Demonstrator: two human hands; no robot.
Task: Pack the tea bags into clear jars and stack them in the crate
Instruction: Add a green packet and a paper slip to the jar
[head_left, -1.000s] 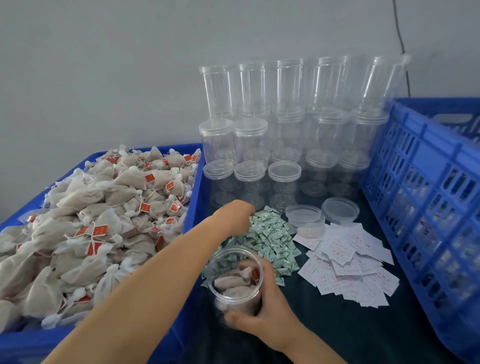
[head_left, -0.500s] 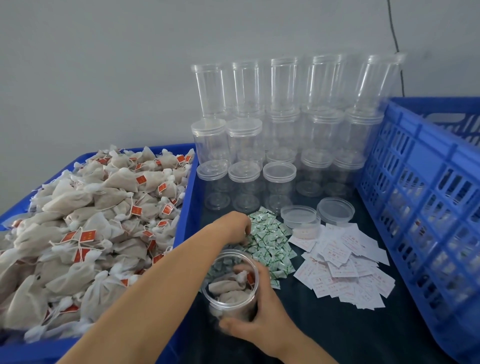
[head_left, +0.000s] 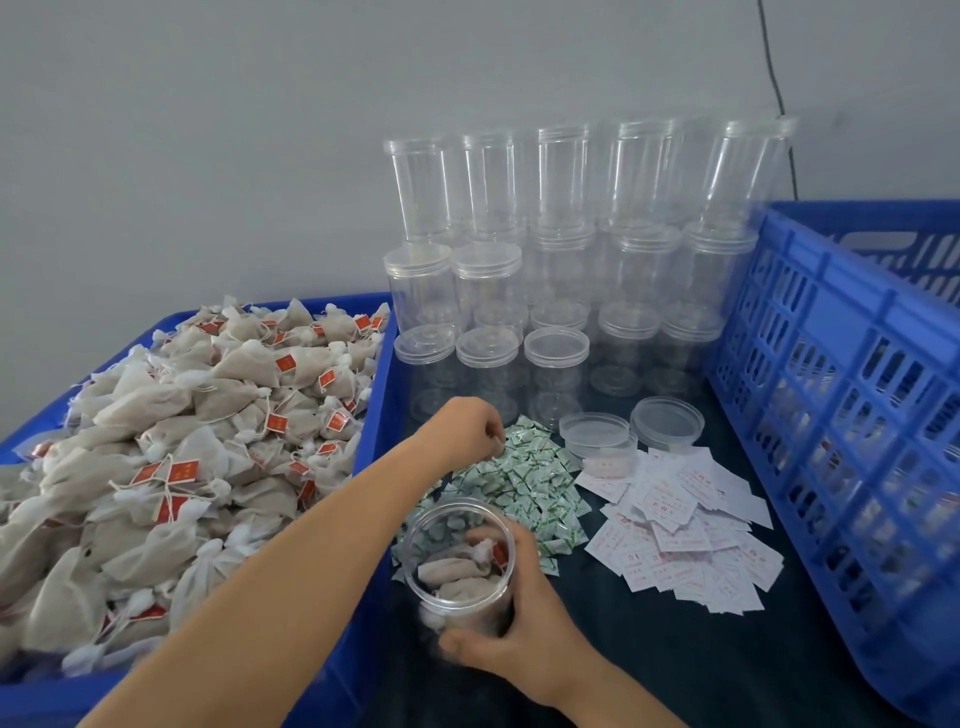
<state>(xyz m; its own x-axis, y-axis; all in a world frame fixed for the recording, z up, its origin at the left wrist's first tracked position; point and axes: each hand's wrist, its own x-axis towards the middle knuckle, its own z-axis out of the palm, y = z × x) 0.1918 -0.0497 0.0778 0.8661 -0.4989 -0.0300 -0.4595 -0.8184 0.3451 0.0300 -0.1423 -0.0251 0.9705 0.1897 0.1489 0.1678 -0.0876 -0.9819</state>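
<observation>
Near the front, our right hand still grips the part-filled jar; our left hand now pinches a green sachet from the pile, so the jar nears capping.

- Two hands are seen: the left hand and the right hand.
- One open jar with tea bags inside is counted; at least three bags can be made out in it.
- Two blue crates are counted: the left crate and the right crate.
- The tea bags in the left crate are way too many to be counted.
- Roughly twenty empty jars are stacked at the back; an exact number can't be given since they're see-through.
- Two loose lids are spotted.
- One heap of green packets and one heap of paper slips are seen, dozens in each.
</observation>
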